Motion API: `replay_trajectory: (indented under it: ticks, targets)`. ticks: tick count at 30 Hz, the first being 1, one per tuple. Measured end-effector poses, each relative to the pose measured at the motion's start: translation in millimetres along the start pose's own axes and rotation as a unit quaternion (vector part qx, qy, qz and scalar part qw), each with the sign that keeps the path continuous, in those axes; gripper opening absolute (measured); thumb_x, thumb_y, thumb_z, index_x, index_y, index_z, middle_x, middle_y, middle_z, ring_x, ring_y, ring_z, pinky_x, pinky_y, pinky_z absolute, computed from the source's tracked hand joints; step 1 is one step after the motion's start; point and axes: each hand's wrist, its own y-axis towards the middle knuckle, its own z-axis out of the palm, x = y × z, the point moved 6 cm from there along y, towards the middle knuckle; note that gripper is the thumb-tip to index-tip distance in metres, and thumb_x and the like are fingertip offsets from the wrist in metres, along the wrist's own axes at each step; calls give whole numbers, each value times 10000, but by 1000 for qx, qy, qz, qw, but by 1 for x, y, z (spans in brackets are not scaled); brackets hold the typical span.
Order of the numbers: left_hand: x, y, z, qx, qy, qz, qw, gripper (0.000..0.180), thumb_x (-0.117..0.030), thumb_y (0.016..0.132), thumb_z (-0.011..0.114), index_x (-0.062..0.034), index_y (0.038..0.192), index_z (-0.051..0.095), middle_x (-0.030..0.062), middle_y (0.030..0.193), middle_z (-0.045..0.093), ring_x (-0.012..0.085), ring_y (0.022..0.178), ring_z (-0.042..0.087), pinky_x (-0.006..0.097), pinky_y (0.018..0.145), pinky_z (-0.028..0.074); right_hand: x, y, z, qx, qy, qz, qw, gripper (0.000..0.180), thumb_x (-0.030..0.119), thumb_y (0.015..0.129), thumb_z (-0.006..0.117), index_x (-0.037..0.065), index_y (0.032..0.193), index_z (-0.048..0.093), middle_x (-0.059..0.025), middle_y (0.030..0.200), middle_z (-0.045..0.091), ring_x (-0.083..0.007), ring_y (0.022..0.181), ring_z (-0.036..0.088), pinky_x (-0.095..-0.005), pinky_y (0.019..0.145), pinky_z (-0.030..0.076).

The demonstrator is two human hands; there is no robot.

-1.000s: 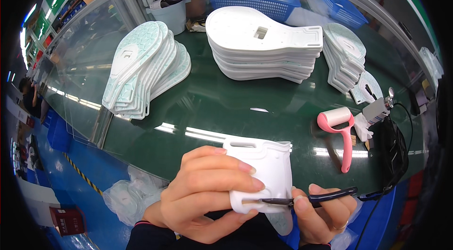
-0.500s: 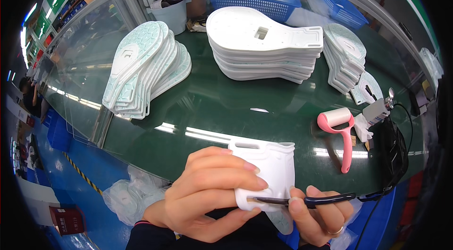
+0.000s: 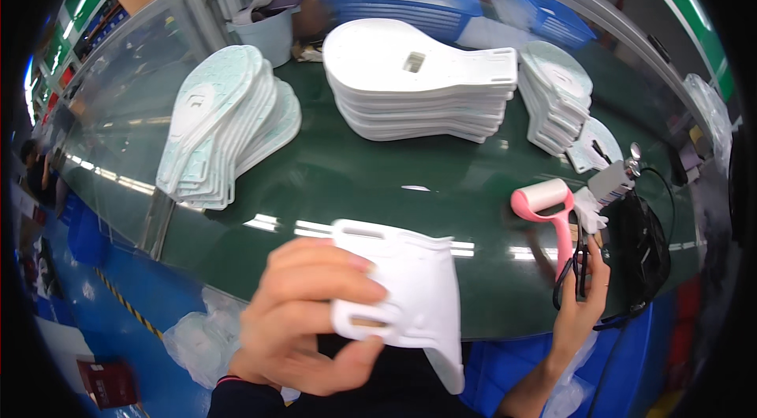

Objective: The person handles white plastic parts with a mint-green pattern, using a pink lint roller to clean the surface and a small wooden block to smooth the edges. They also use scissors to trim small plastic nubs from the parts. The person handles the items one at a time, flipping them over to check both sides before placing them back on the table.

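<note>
White moulded plastic, a flat insole-shaped piece (image 3: pixel 410 292), sat clamped in the left hand (image 3: pixel 303 315) near six o'clock of the view, thumb beneath and fingers (image 3: pixel 347 272) curled over its slotted end. A second earlier the right hand had been pressed against that same piece with a thin dark tool; by this moment it had swung away to four o'clock, leaving the piece carried by the left hand alone. The right hand (image 3: pixel 579 300) now reached up over the near edge of the worktop (image 3: pixel 355 181), its fingers closed around the loops of black scissors (image 3: pixel 574 264) just beside the pink lint roller (image 3: pixel 548 213). That suggested the work on this piece with the tool was over, or the tool was being swapped.

Open green surface lay between the hands and the stacks: pale green-white pieces (image 3: pixel 221 126) at ten o'clock, large white ones (image 3: pixel 418 79) at twelve, a smaller stack (image 3: pixel 556 98) at two. The right rim was crowded with a grey device (image 3: pixel 611 177) and black cable (image 3: pixel 646 236).
</note>
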Motion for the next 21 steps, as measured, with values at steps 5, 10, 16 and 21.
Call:
replay_trajectory:
  ticks: [5,10,16,21]
  targets:
    - [3,14,-6,-38,151,-20,988,183,-140,644,673,-69,736,533,100,874,559,262,853,554,478,886,367,-75,-7,-29,-19,-82,119,989,309,8,754,593,19,1046,491,-91,836,588,-169,726,525,-292,677,420]
    - [19,36,-9,-59,141,-85,985,169,82,647,606,-26,765,553,113,915,531,206,867,528,311,831,396,-95,-8,-36,6,-195,152,969,295,10,707,634,5,980,523,-120,847,598,-251,797,562,-343,724,431]
    - [15,51,-7,-47,170,-11,984,192,95,673,610,-11,833,613,95,891,555,184,808,540,273,737,418,-80,-12,-36,-20,-319,-12,947,254,46,726,620,12,976,594,-125,990,578,-268,935,520,-345,800,419]
    - [7,38,-15,-105,162,9,981,327,110,675,618,10,984,571,113,882,598,185,777,588,278,745,437,24,-36,33,362,336,144,858,156,43,835,509,-12,953,594,-92,929,595,-138,780,586,-265,691,480]
